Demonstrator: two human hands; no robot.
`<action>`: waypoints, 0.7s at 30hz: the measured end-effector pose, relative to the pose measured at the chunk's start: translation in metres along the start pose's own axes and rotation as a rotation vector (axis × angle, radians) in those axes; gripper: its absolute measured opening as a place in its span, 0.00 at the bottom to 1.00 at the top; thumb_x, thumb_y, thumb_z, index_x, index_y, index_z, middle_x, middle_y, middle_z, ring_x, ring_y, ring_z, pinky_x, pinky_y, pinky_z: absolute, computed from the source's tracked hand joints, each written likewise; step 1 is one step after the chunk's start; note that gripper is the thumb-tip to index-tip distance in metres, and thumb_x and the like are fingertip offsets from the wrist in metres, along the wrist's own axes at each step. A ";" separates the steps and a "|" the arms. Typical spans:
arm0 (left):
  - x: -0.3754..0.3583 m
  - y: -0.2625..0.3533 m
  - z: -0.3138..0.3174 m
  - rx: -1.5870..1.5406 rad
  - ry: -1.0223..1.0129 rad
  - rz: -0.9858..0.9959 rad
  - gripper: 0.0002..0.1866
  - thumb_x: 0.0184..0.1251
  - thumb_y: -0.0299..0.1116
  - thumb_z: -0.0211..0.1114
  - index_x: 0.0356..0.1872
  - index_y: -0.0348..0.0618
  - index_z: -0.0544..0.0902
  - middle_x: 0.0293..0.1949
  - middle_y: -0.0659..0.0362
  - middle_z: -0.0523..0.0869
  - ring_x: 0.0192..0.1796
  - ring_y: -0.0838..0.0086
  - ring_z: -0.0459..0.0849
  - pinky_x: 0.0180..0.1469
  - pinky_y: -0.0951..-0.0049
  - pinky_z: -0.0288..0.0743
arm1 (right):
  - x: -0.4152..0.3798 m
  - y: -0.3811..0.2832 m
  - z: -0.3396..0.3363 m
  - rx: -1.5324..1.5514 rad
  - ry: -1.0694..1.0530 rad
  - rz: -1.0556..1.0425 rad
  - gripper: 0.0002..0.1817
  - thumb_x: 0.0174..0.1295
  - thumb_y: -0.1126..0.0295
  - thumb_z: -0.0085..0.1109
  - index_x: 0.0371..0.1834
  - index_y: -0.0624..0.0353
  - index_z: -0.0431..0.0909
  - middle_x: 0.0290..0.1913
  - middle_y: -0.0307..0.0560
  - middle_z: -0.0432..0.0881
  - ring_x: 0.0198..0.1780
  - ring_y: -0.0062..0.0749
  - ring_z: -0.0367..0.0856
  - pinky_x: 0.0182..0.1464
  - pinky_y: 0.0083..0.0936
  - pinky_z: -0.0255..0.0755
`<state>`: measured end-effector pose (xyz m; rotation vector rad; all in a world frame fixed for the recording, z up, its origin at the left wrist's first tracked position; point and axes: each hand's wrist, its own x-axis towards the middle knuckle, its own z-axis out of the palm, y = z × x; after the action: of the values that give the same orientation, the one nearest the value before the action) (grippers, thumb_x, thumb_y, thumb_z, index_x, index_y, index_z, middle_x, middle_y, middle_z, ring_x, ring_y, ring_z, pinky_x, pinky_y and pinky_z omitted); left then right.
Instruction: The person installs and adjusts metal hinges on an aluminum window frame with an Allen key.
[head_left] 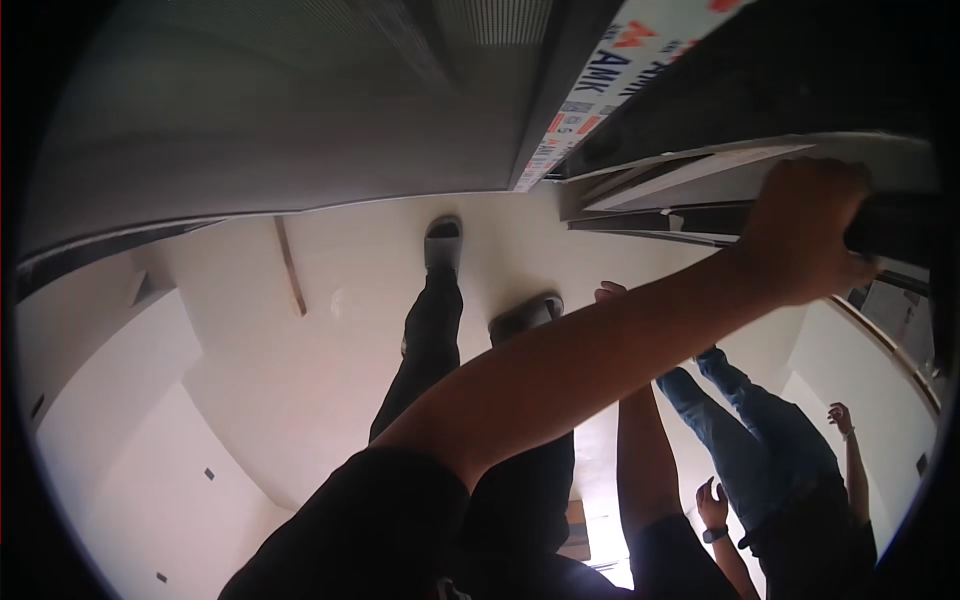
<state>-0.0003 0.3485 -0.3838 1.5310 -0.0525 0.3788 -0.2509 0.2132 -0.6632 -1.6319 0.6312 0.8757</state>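
My left hand reaches across to the right, its fingers wrapped around a dark bar-like edge. The thumb shows at the lower side of that edge. My right hand hangs lower, behind my left forearm. Only a few of its fingertips show, so its grip is hidden. Above stands a large dark panel. Beside it runs a dark frame strip covered with white protective film printed "AMK" in black and red.
A person in jeans stands at the lower right. A narrow wooden strip lies on the pale floor to the left. My slipper is near the panel's lower edge. Light walls rise at left.
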 end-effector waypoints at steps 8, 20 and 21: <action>-0.189 -0.140 -0.200 0.032 -0.003 -0.425 0.32 0.56 0.29 0.82 0.63 0.43 0.80 0.64 0.51 0.82 0.61 0.62 0.86 0.65 0.61 0.79 | 0.139 -0.007 0.092 -0.302 -0.089 -0.305 0.48 0.59 0.58 0.80 0.79 0.59 0.63 0.72 0.53 0.75 0.67 0.43 0.79 0.66 0.37 0.76; -0.167 -0.219 -0.432 0.641 1.069 -0.170 0.53 0.71 0.60 0.66 0.84 0.52 0.44 0.82 0.43 0.53 0.82 0.46 0.56 0.78 0.36 0.56 | 0.264 -0.090 0.113 -0.279 -0.301 -0.546 0.42 0.57 0.68 0.78 0.74 0.61 0.67 0.64 0.57 0.83 0.65 0.44 0.81 0.68 0.37 0.73; -0.156 -0.217 -0.442 0.682 1.017 -0.164 0.54 0.70 0.60 0.66 0.84 0.51 0.43 0.83 0.44 0.51 0.83 0.47 0.54 0.78 0.35 0.55 | 0.265 -0.098 0.113 -0.274 -0.321 -0.538 0.42 0.56 0.69 0.78 0.75 0.62 0.67 0.65 0.59 0.82 0.67 0.44 0.80 0.70 0.38 0.71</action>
<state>-0.1768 0.7499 -0.6568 1.8073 1.0834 1.0741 -0.0444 0.3580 -0.8338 -1.7326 -0.1598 0.8143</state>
